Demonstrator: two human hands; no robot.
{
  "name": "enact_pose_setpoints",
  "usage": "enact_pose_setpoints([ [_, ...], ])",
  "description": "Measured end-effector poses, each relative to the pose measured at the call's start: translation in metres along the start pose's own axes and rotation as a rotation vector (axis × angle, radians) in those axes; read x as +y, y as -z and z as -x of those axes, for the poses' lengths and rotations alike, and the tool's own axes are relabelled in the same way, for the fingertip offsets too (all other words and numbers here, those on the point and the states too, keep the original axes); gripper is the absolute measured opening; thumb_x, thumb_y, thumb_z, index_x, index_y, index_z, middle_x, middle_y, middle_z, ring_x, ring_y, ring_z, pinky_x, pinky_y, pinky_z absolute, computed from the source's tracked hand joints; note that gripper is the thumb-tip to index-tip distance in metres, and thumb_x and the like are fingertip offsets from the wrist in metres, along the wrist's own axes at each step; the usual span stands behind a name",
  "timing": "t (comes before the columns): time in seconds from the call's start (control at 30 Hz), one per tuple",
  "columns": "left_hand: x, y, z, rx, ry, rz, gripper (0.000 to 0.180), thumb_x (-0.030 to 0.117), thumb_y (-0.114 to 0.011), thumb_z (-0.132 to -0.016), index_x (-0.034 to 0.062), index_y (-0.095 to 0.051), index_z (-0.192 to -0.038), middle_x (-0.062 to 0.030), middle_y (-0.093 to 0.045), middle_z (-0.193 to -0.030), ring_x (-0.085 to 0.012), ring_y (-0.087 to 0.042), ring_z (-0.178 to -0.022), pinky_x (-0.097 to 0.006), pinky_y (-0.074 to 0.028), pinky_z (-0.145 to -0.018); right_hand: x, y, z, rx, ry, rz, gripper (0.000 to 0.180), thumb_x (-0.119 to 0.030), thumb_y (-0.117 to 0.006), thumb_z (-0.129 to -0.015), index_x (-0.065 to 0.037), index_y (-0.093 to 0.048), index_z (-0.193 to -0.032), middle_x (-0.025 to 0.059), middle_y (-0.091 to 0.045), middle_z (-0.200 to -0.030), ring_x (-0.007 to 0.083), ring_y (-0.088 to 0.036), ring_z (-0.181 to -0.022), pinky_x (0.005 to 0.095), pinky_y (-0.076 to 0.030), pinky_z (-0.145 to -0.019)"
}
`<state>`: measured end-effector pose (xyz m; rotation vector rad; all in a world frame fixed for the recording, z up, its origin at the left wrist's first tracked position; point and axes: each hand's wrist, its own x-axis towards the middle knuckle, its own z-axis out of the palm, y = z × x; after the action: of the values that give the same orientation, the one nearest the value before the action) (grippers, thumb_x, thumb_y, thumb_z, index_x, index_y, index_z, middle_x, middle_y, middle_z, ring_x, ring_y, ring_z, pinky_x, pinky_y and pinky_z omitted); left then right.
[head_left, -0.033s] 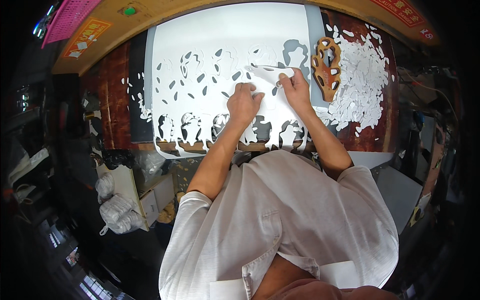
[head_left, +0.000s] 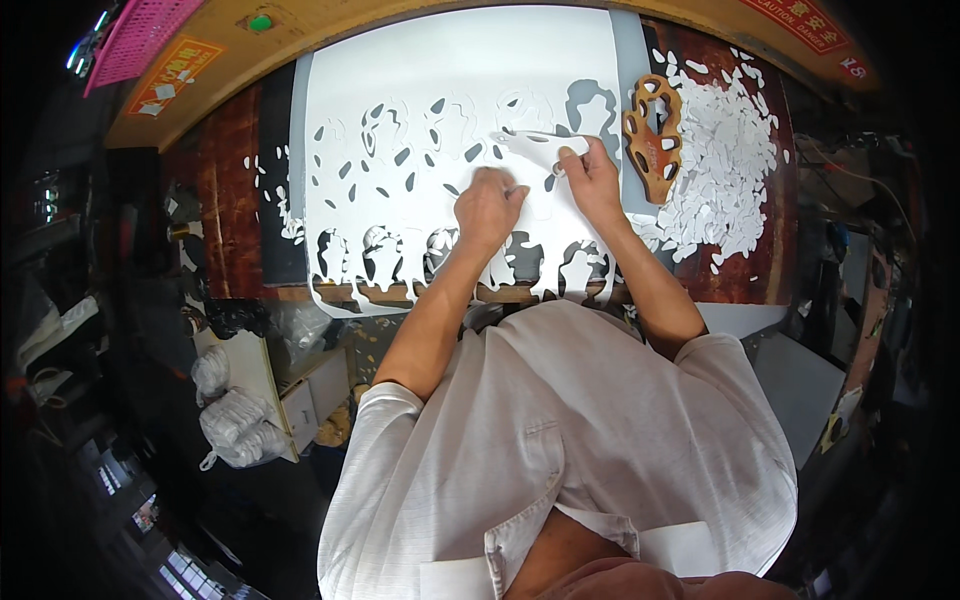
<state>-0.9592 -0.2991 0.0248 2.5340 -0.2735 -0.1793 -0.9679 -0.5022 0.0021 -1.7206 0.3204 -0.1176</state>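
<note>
A large white sheet (head_left: 430,60) lies over the work table, with rows of cut-out shapes and small slots in it. My right hand (head_left: 592,172) pinches a white cut piece (head_left: 540,150) between thumb and fingers, its far end raised off the sheet. Close by on the left, my left hand (head_left: 488,205) is curled low over the sheet, its fingertips slightly blurred. Whatever is under those fingers is hidden. A brown cutting die (head_left: 656,145) with rounded openings rests to the right of my right hand, beside the sheet.
A heap of small white offcuts (head_left: 725,165) covers the right of the table, and a few scraps (head_left: 288,222) lie at the left. A yellow machine beam (head_left: 225,45) with a green button (head_left: 261,22) spans the far side. Plastic-wrapped bundles (head_left: 238,425) stand below left.
My left hand's fingertips have shifted very slightly and are now smeared. My right hand and the white piece have stayed in place.
</note>
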Motion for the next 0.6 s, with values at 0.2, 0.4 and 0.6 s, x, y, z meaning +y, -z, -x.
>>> enact_pose_setpoints([
  [0.2, 0.004, -0.010, 0.012, 0.190, -0.002, 0.036, 0.035, 0.028, -0.084, -0.092, 0.0053, -0.074, -0.116, -0.0143, -0.067, -0.118, -0.0358, -0.073, -0.090, -0.047, -0.060, -0.079, -0.005, -0.001, 0.002, 0.054, -0.004, -0.048, 0.036, -0.019, -0.072, -0.104, 0.002, -0.063, -0.132, 0.0086, -0.075, -0.088, 0.0116, -0.067, -0.076, 0.0293, -0.055, -0.071],
  [0.4, 0.005, -0.016, 0.018, 0.252, -0.172, -0.073, 0.029, 0.025, -0.082, -0.093, 0.0050, -0.075, -0.113, -0.0141, -0.066, -0.114, -0.0346, -0.072, -0.083, -0.045, -0.061, -0.072, -0.007, -0.001, 0.003, 0.049, 0.008, -0.101, 0.035, -0.019, -0.070, -0.106, 0.003, -0.063, -0.132, 0.0085, -0.075, -0.087, 0.0108, -0.067, -0.077, 0.0294, -0.055, -0.072],
  [0.6, -0.007, -0.010, 0.013, 0.197, -0.145, 0.095, 0.018, 0.020, -0.079, -0.095, 0.0054, -0.070, -0.100, -0.0129, -0.067, -0.104, -0.0340, -0.072, -0.080, -0.044, -0.060, -0.068, -0.001, -0.002, 0.002, 0.051, 0.011, -0.054, 0.037, -0.022, -0.071, -0.106, 0.003, -0.062, -0.132, 0.0089, -0.075, -0.087, 0.0120, -0.068, -0.077, 0.0298, -0.055, -0.072],
])
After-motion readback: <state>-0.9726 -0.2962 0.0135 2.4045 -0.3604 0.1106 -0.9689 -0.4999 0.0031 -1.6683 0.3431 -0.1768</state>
